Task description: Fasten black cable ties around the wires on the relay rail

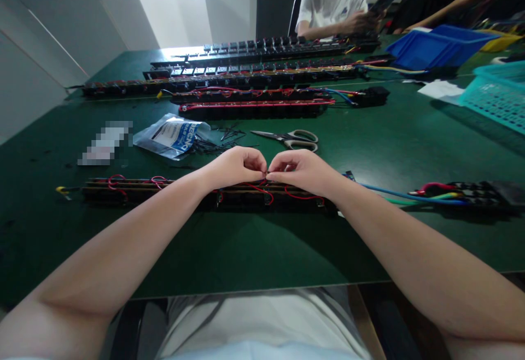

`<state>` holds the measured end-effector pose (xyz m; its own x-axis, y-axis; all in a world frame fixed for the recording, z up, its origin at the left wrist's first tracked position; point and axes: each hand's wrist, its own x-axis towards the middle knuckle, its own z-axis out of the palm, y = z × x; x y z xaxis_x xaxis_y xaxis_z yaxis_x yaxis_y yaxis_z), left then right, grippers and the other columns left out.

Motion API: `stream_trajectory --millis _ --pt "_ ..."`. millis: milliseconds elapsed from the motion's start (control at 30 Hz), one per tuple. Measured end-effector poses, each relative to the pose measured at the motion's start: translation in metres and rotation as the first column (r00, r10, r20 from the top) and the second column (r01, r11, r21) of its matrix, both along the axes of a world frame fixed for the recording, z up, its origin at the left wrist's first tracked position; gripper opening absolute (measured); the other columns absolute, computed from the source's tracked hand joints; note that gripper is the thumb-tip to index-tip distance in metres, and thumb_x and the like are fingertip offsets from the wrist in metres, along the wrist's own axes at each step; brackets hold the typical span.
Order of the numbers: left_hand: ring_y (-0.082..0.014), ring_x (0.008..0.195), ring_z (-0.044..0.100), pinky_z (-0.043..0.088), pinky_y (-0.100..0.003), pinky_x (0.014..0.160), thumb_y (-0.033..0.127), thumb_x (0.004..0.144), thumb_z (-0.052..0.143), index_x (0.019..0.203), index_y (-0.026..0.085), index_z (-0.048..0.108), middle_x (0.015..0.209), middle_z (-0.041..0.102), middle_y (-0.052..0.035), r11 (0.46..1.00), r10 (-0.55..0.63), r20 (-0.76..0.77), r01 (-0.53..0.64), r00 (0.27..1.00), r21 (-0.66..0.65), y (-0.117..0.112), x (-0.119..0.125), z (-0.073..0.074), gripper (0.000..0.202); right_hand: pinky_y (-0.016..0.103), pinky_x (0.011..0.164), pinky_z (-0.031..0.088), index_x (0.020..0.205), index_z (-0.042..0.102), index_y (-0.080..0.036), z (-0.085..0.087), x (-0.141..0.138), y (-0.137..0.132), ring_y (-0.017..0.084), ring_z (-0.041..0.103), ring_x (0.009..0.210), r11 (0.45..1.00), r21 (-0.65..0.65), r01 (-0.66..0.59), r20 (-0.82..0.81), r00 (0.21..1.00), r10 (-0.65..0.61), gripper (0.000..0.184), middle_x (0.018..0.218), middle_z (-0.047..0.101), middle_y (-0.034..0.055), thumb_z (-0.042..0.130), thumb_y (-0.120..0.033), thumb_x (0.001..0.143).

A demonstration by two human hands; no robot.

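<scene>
A long black strip assembly (197, 201) with red wires along it lies crosswise on the table in front of me. Over its middle, my left hand (238, 167) and my right hand (301, 171) meet, fingertips pinched and almost touching. Whatever lies between the fingertips is too small to make out. Red wires (268, 189) loop just below the fingers. Blue and green cables (394, 196) run from the assembly's right end to a black connector block (479, 193). Beyond my hands are scissors (293, 138) and loose black cable ties (209, 144) spilling from a clear plastic bag (168, 135).
Several similar strip assemblies (254, 109) lie in rows farther back on the green table (262, 256). A blue bin (438, 48) and a turquoise basket (496, 97) stand at the right. Across the table sits a person in a white shirt (328, 7), holding a tablet; another person is farther right.
</scene>
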<state>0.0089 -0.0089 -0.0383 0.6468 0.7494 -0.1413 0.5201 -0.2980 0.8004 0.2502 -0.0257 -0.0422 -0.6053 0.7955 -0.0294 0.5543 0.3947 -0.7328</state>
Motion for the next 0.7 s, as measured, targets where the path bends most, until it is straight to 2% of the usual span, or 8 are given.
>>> stream_trajectory --millis 367,700 --pt "-0.0177 0.098 0.074 0.068 -0.038 0.091 0.043 0.106 0.074 0.117 0.014 0.073 0.111 0.076 -0.0057 0.991 0.049 -0.047 -0.043 0.998 0.125 -0.008 0.003 0.004 0.031 0.036 0.096 0.066 0.125 0.071 -0.012 0.003 -0.002 -0.002 0.016 0.073 0.106 1.000 -0.005 0.020 0.041 0.999 -0.020 0.039 0.118 0.074 0.0079 0.070 -0.047 0.107" --pt "-0.0163 0.093 0.074 0.067 -0.036 0.088 0.044 0.106 0.074 0.112 0.014 0.073 0.105 0.076 -0.0043 0.978 0.028 -0.042 -0.019 0.999 0.210 -0.011 0.004 0.005 0.030 0.036 0.095 0.066 0.124 0.071 -0.012 0.002 -0.001 -0.001 0.016 0.072 0.105 1.000 0.029 0.006 0.038 0.999 -0.007 0.038 0.117 0.074 0.0076 0.070 -0.046 0.107"
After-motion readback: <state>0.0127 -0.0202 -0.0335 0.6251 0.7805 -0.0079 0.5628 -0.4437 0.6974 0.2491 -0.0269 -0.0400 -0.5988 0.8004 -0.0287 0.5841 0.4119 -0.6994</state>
